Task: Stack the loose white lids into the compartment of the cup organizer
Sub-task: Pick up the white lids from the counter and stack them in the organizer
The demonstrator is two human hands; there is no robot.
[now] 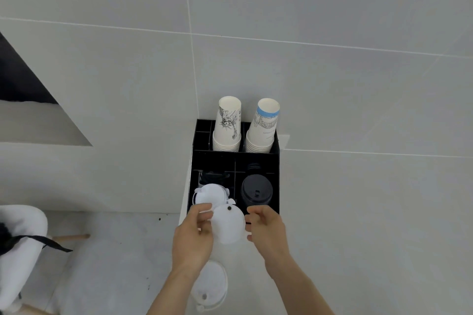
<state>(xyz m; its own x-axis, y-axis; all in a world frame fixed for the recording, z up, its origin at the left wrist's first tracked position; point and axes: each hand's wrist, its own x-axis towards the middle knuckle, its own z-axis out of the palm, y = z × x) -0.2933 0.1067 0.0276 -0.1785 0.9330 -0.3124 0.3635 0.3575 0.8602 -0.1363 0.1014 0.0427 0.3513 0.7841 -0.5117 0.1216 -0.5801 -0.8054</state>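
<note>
While held: lid (227, 225) (white) between hands.

paper cup stacks (227, 133), black lids (256, 193), white chair (18, 250)

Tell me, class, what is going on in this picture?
A person holds a round white plastic lid between the left hand and right hand, just in front of a black compartmented cup organizer. White lids already sit in its front left compartment; another loose white lid lies below the hands.
</note>
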